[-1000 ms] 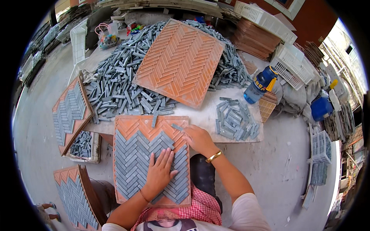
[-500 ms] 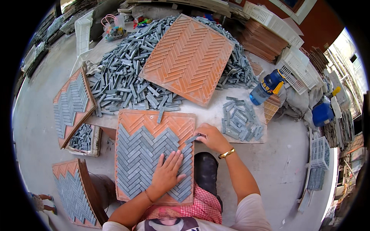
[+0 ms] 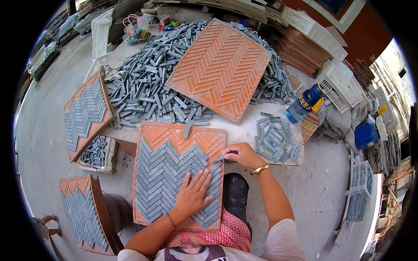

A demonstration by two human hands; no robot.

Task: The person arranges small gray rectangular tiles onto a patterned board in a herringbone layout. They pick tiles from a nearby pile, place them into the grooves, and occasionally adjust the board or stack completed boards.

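- The orange grooved tray (image 3: 211, 141) sits at the center of the frame, a little low; gray herringbone strips (image 3: 159, 174) cover most of it, while bare grooves show along its top and upper right.
- The right hand (image 3: 244, 155) has 1 gray strip (image 3: 217, 159) pinched between thumb and fingers over the tray's right edge. I cannot tell whether the strip touches the grooves; a slanted grip could make it catch on a neighbor and nudge it out of line.
- The left hand (image 3: 193, 191) lies flat, palm down and holding nothing, on the laid strips at the tray's lower right; a sideways push from it could slide several of them.
- The tray's lower end reaches over the pink checked cloth (image 3: 230, 222) at the lap; if a leg shifts, the tray might tip.
- 1 loose strip (image 3: 187, 130) lies across the tray's top edge; a jolt could drop it onto the pattern.
- Above, a strip pile (image 3: 146, 85) partly lies under a second orange tray (image 3: 222, 69), which could slip if the pile settles.
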